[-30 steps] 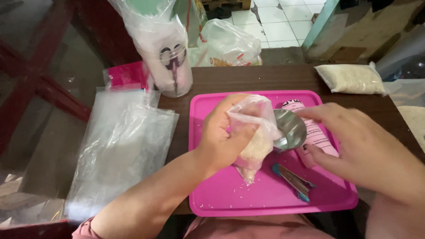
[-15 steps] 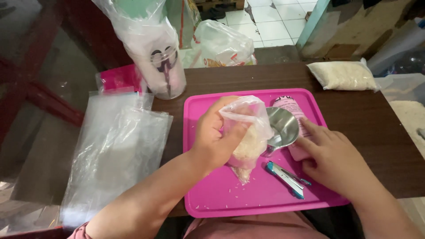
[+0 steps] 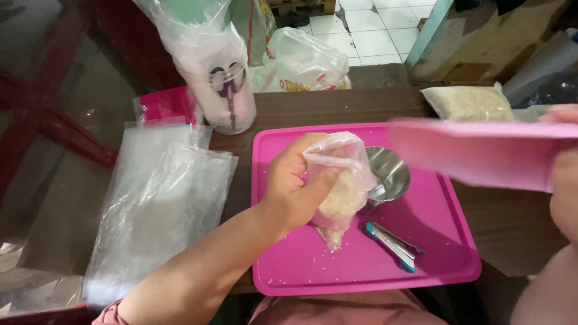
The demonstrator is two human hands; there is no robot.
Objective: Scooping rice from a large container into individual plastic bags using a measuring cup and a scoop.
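My left hand (image 3: 296, 186) grips a small clear plastic bag of rice (image 3: 341, 192) by its neck, holding it upright over the pink tray (image 3: 361, 274). My right hand (image 3: 565, 180) at the right edge holds a flat pink sheet (image 3: 475, 153), lifted and blurred above the tray's right side. A small metal cup (image 3: 390, 173) sits on the tray just right of the bag. A blue stapler (image 3: 391, 244) lies on the tray below the cup. Loose rice grains dot the tray.
A stack of clear plastic bags (image 3: 159, 204) lies left of the tray. A clear jar wrapped in plastic (image 3: 226, 90) stands at the back left. A filled bag of rice (image 3: 468, 102) rests at the back right, a larger plastic sack (image 3: 304, 60) beyond the table.
My right hand has picked the pink sheet off the tray and raised it to the right. My left hand keeps the rice bag in the same place.
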